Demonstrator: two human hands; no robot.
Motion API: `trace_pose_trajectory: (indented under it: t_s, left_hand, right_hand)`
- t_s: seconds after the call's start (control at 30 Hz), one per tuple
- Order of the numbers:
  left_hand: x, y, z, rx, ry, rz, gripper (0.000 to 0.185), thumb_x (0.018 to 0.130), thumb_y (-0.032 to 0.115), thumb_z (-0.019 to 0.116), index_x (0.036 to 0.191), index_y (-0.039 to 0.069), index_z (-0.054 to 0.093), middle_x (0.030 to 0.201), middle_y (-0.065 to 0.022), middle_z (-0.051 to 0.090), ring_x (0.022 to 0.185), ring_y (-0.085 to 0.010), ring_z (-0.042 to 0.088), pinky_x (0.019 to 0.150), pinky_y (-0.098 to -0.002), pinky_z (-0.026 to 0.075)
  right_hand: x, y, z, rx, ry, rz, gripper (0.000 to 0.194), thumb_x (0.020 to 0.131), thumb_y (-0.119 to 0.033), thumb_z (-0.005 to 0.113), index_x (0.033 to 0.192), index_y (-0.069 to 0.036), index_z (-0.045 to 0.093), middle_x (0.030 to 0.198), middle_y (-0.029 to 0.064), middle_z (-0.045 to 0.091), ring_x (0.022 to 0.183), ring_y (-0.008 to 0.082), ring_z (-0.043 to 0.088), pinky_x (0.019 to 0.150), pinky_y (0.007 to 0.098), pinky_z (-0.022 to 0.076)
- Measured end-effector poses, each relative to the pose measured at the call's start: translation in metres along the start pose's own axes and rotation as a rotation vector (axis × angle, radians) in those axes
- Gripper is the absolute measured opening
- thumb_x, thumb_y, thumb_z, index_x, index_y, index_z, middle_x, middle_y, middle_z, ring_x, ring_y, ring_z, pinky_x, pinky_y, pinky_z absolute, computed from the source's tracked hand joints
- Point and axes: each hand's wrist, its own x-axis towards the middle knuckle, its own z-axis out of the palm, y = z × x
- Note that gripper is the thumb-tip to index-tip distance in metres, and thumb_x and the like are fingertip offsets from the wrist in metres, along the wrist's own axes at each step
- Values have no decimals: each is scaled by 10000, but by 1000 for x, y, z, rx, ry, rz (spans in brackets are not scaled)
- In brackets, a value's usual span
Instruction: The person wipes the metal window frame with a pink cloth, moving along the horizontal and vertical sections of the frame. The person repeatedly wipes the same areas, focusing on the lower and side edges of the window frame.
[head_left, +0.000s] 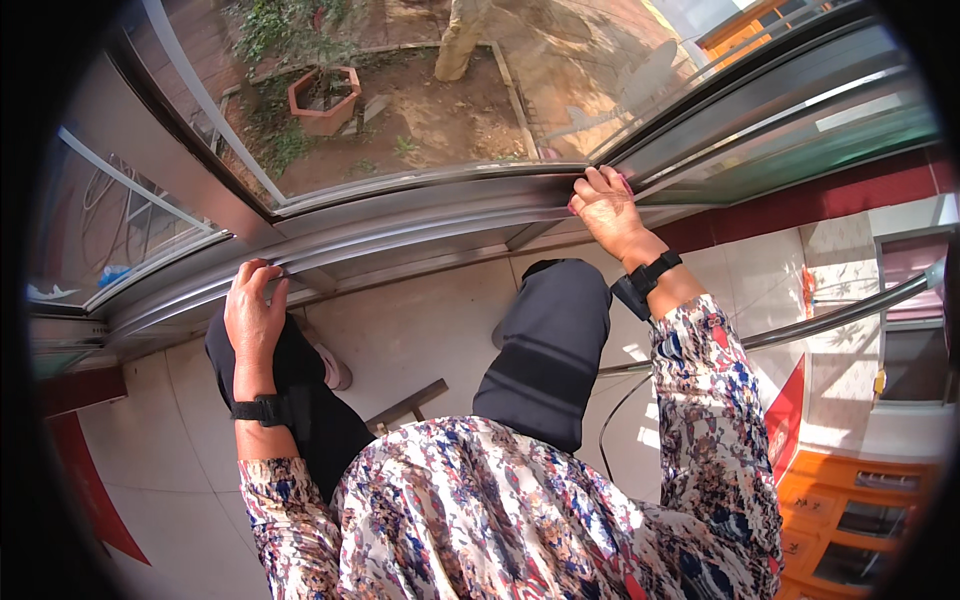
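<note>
My left hand (253, 311) rests with its fingertips on the edge of the metal window rail (420, 214), the thumb apart, holding nothing. My right hand (606, 211) is curled against the same frame, near the lower right corner of the window pane (420, 127). Bits of a pinkish-red item (574, 205) show at both sides of its fingers; most of it is hidden under the hand, and its material is unclear. Both wrists wear black straps. Between the arms are my dark-trousered legs, spread apart below the rail.
Outside the glass are a potted plant in a terracotta planter (324, 101) and a tree trunk (459, 37). A metal tube (832, 311) and a thin black cable (609, 427) extend at the right. Behind stands an orange cabinet (817, 487). Something wooden (409, 401) lies between my legs.
</note>
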Motion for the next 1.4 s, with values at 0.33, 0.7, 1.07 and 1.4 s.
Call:
trace_pose_trajectory:
  t_s: [0.33,0.7,1.07,1.4]
  left_hand:
    - [0,-8,5,-1,-6,27,189,841,168,688,1008,79,682,1160,-70,637,1082,-315,612,905,-377,492]
    - [-1,-12,4,-23,0,19,201,856,174,683,1025,64,692,1183,-77,653,1123,-305,608,939,-361,483]
    - [-2,-4,-1,-17,7,-1,199,838,165,700,1019,83,704,1191,-63,658,1092,-295,624,909,-363,507]
    - [-2,-5,3,-30,14,7,213,828,170,708,1025,88,697,1182,-58,654,1085,-307,619,908,-373,506]
  right_hand:
    - [-32,82,-161,-298,612,366,188,756,-149,671,943,-173,679,1154,6,620,1152,241,522,1037,438,351]
    - [-5,35,-35,-13,431,41,149,761,-125,640,908,-140,660,982,21,631,975,228,572,888,381,439]
    - [-2,-3,18,100,70,57,180,802,-156,621,970,-181,680,1054,20,592,1114,228,521,978,362,419]
    - [-20,47,-106,-143,334,235,120,772,-150,644,880,-169,693,1064,6,596,1126,227,507,1031,413,347]
